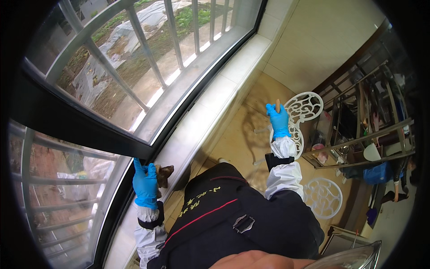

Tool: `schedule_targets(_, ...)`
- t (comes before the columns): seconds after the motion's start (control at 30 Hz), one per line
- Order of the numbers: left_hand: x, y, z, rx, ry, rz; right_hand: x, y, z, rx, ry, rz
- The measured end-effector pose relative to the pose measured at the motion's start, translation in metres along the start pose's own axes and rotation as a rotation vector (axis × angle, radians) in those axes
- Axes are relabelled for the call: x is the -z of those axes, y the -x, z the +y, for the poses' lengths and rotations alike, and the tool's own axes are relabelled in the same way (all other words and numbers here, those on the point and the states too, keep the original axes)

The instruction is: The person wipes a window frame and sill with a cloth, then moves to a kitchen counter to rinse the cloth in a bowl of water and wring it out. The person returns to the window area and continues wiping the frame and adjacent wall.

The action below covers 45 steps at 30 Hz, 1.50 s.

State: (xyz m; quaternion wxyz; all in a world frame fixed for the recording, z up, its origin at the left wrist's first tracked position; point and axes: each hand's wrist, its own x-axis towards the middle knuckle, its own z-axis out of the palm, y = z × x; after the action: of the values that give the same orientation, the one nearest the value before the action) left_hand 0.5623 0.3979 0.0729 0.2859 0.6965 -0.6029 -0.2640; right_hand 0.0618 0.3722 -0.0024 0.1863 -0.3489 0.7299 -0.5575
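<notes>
My left hand (pixel 145 186), in a blue disposable glove, is at the black window frame (pixel 144 149), its index finger against the frame near the lower corner. In this hand is a dark brown, crumpled, rag-like piece (pixel 165 175) that hangs over the white tiled sill (pixel 201 116); its exact kind is unclear. My right hand (pixel 280 122), also blue-gloved, is closed around a short tan stick (pixel 278 105), perhaps a wooden handle. Only its top end shows above the fist. Below that hand stands a white openwork metal chair (pixel 304 107).
Metal bars (pixel 147 50) run outside the window glass. Another white scroll-pattern chair or stool (pixel 322 198) stands on the tan tiled floor (pixel 231 134). A crowded metal rack (pixel 362 111) lines the right side, with a blue bag (pixel 378 173) near it. A black apron (pixel 215 208) covers my front.
</notes>
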Motion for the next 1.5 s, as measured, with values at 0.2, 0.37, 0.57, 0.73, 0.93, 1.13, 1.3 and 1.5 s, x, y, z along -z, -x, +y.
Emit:
schedule_targets(0.2,-0.002,0.005,0.011,0.098,0.023,0.012,-0.033,-0.020,-0.002,0.012,-0.047,-0.068)
schedule_targets(0.37,0.003,0.008,0.007,0.083,0.141,-0.046,-0.058,-0.025,-0.019,0.050,-0.117,-0.222)
schedule_targets(0.57,-0.020,0.041,0.005,0.010,0.502,0.336,-0.057,-0.022,-0.038,0.021,-0.145,-0.283)
schedule_targets(0.73,-0.119,0.000,0.021,-0.534,-0.207,0.184,-0.064,-0.007,-0.056,0.101,-0.200,-0.396)
schedule_targets(0.93,-0.099,0.018,-0.029,-0.384,-0.175,0.294,-0.087,0.022,-0.087,0.128,-0.141,-0.524)
schedule_targets(1.13,0.036,0.130,-0.162,-0.020,-0.408,0.601,-0.110,0.068,-0.131,0.147,-0.156,-0.611)
schedule_targets(1.3,0.196,0.239,-0.314,0.456,-0.523,0.856,-0.123,0.112,-0.157,0.230,-0.136,-0.738)
schedule_targets(1.5,0.203,0.223,-0.355,0.442,-0.522,0.912,-0.133,0.159,-0.173,0.147,0.009,-0.851)
